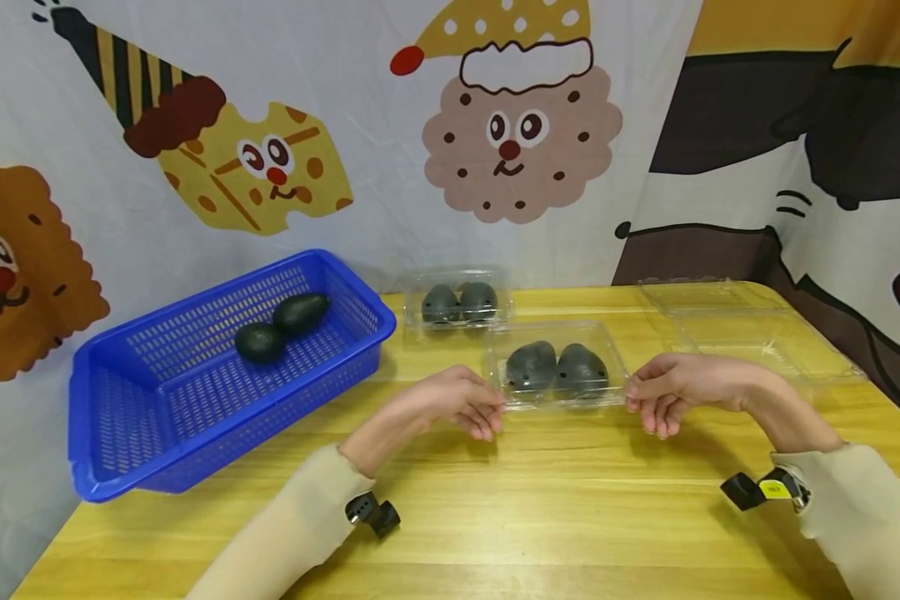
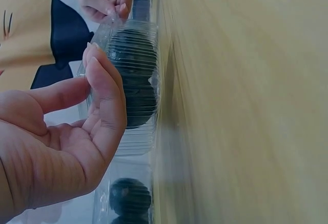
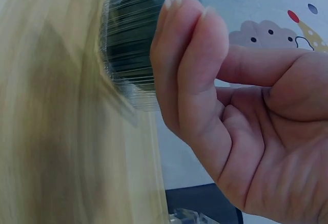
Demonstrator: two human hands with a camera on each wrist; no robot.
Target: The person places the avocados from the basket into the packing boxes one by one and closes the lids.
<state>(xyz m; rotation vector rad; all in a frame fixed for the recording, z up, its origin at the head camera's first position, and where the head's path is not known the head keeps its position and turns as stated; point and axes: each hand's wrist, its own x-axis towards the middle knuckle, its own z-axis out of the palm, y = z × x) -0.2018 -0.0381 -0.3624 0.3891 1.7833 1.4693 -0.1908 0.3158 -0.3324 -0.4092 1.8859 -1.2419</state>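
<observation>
A clear plastic clamshell box (image 1: pixel 562 405) with its lid down holds two dark green avocados (image 1: pixel 531 367) side by side. At its front left corner, the thumb and fingers of my left hand (image 1: pixel 457 402) pinch the rim. My right hand (image 1: pixel 686 388) pinches the front right corner in the same way. In the left wrist view the ribbed side of the box (image 2: pixel 138 144) shows close to the tabletop, beyond the curled fingers of the left hand (image 2: pixel 77 137). The right wrist view has the right hand's fingertips (image 3: pixel 192 24) against the box edge, with dark avocado behind the plastic.
A blue plastic basket (image 1: pixel 270 408) with two loose avocados (image 1: pixel 300 314) stands at the left. Behind the held box sits another clear box (image 1: pixel 412 312) with two avocados. An open, empty clamshell (image 1: pixel 802 333) lies at the back right, near a printed cloth (image 1: pixel 390 167).
</observation>
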